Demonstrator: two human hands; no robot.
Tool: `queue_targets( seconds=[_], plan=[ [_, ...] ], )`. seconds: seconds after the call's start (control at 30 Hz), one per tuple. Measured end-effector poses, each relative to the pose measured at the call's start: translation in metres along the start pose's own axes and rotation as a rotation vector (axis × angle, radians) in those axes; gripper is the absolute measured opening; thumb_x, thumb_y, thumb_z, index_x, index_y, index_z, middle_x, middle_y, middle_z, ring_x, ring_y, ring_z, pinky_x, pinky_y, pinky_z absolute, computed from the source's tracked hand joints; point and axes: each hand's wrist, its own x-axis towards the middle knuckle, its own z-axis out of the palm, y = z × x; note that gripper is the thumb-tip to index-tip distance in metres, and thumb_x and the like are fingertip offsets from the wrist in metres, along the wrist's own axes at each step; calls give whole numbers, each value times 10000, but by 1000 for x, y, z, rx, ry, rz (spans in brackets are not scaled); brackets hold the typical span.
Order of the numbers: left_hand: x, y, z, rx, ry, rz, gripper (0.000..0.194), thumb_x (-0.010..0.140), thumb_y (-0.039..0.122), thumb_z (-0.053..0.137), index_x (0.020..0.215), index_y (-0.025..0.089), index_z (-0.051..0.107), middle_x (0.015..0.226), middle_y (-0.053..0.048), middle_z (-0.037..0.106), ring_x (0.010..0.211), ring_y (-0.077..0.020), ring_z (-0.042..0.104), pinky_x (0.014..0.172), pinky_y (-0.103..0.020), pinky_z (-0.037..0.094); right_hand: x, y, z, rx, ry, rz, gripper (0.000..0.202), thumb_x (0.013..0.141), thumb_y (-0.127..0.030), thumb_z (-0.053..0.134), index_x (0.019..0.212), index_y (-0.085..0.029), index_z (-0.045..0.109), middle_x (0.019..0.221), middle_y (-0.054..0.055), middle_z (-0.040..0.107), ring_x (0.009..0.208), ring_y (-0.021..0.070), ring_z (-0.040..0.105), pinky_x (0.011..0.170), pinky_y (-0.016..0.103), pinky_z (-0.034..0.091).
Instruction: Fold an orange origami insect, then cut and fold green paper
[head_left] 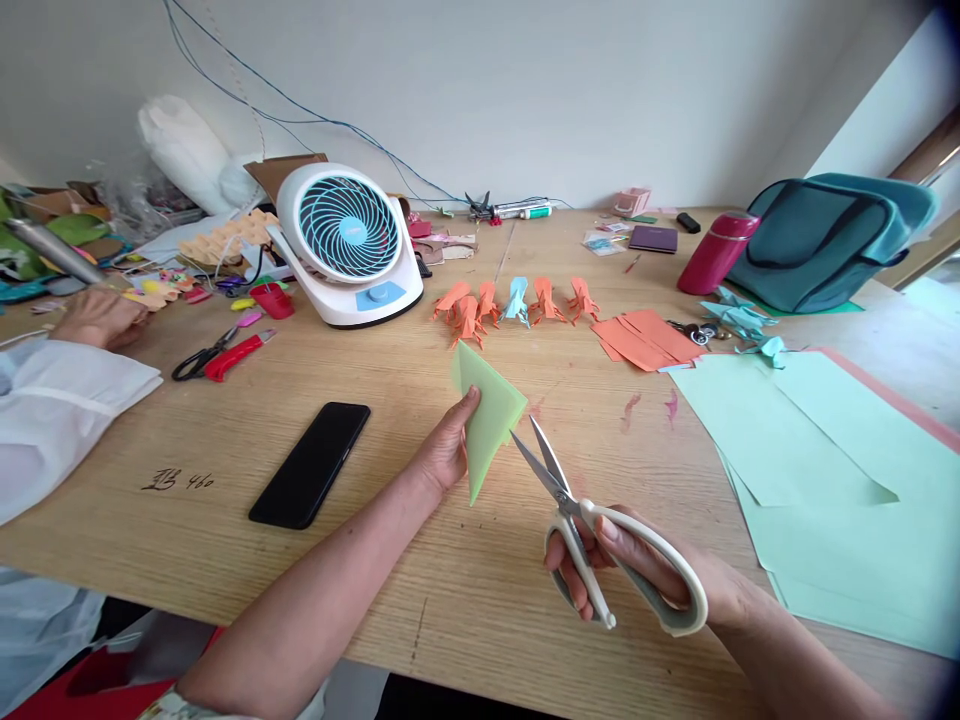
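My left hand (pixel 448 440) pinches a folded piece of light green paper (pixel 491 405) above the table, thumb on its near face. The paper has a pointed lower tip and several layers at its right corner. My right hand (pixel 600 550) holds white-handled scissors (pixel 564 500), thumb through one loop and fingers through the other. The blades stand part-way apart, their tips close to the paper's right edge; whether they touch it I cannot tell. Behind the paper stand several folded orange paper figures (pixel 469 318) and a light blue one (pixel 516 300).
A black phone (pixel 309 465) lies left of my forearm. Behind it are a red cutter (pixel 238 357), black scissors (pixel 202 360) and a white fan (pixel 349 240). Orange sheets (pixel 649 340), green sheets (pixel 840 530), a pink bottle (pixel 718 252) and a teal bag (pixel 817 240) sit right. Another person's hand (pixel 101 315) rests far left.
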Motion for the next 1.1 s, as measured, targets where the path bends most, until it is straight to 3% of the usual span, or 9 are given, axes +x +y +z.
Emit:
queue_targets(
  seconds=[0.53, 0.77, 0.93, 1.1],
  plan=[
    [0, 1, -1, -7, -26, 16, 328, 834, 423, 751, 970, 128, 709, 772, -54, 748, 655, -147, 703, 598, -206, 549, -2, 2, -2, -5, -2, -14, 572, 1013, -605, 341, 1033, -129, 658, 797, 78, 650, 688, 172, 623, 691, 337, 506],
    [-2, -2, -2, 26, -48, 32, 327, 770, 425, 809, 888, 132, 727, 787, -54, 760, 693, -163, 703, 636, -228, 539, -1, 5, -3, -6, 3, -2, 564, 1023, -592, 318, 1123, -135, 634, 864, 89, 654, 718, 175, 617, 737, 354, 506],
    [-3, -4, -5, 105, -134, 39, 452, 671, 473, 868, 921, 118, 744, 861, -80, 774, 797, -197, 718, 732, -256, 538, -2, 4, -3, -1, 62, -23, 547, 1021, -597, 324, 1156, -153, 612, 887, 82, 648, 768, 180, 607, 787, 363, 490],
    [-5, -3, -5, 149, -224, -15, 419, 603, 412, 914, 859, 127, 747, 772, -58, 760, 680, -179, 696, 655, -261, 511, 0, 4, -3, 54, 84, -37, 543, 1013, -608, 339, 1139, -152, 607, 862, 79, 642, 756, 184, 598, 765, 364, 493]
  ],
)
